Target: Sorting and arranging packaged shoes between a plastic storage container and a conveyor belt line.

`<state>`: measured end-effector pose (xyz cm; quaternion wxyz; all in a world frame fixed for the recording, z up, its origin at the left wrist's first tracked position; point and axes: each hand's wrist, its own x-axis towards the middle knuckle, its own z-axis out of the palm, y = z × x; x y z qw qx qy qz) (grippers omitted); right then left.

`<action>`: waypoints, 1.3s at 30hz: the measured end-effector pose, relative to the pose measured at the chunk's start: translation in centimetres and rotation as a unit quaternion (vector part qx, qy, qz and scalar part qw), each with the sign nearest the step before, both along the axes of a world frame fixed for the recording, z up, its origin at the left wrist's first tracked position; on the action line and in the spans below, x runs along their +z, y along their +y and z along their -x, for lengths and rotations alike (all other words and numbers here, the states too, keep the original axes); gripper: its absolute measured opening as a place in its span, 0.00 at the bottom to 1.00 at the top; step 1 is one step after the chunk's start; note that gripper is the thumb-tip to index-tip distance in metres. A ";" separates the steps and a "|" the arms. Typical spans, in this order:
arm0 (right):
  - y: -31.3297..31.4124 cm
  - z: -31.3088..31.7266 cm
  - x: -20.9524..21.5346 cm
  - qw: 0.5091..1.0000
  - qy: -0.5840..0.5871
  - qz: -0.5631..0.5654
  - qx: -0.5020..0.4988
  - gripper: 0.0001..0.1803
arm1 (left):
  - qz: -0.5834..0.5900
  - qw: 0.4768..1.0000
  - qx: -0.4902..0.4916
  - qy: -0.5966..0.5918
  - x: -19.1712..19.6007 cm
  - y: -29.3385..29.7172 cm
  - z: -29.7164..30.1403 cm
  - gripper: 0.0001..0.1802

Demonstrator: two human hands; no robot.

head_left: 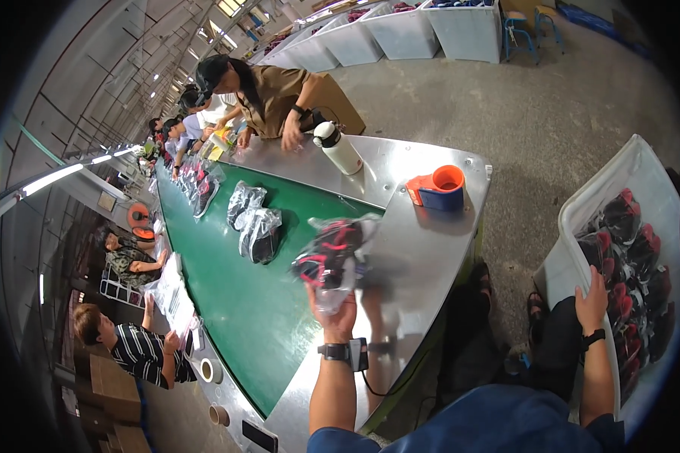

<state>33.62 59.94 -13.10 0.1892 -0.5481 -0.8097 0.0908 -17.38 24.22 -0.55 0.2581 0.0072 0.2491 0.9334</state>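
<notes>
My left hand (pixel 336 313), palm up above the metal table edge, has its fingers round the near end of a clear plastic bag (pixel 332 253) with black and red goods inside. The bag is smeared by motion, so the kind of goods cannot be made out. To the right, my right hand (pixel 591 300) rests at the rim of a white plastic bin (pixel 568 219), fingers stretched out and holding nothing. Inside that bin lie several similar black and red bagged goods (pixel 623 279). Two more clear bags with dark contents (pixel 261 235) lie on the green conveyor belt (pixel 295 355).
An orange and blue tape dispenser (pixel 440 189) and a white bottle (pixel 338 149) stand on the metal table (pixel 423 257). A person in brown (pixel 276 94) works across it. Tape rolls (pixel 211 370) and a phone (pixel 260 436) lie near left. White bins (pixel 400 34) line the back.
</notes>
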 end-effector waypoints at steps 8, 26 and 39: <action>0.2 0.7 0.5 1.000 0.008 0.004 0.018 0.41 | 0.367 0.920 0.125 0.057 0.2 -2.6 3.5 0.25; 0.4 0.7 -0.1 1.000 -0.002 -0.016 -0.001 0.40 | 0.810 0.364 0.266 0.376 -2.3 -10.1 30.2 0.42; -0.6 2.3 3.0 0.998 -0.023 -0.030 -0.045 0.32 | 0.792 0.346 0.149 0.481 0.6 -6.8 18.9 0.51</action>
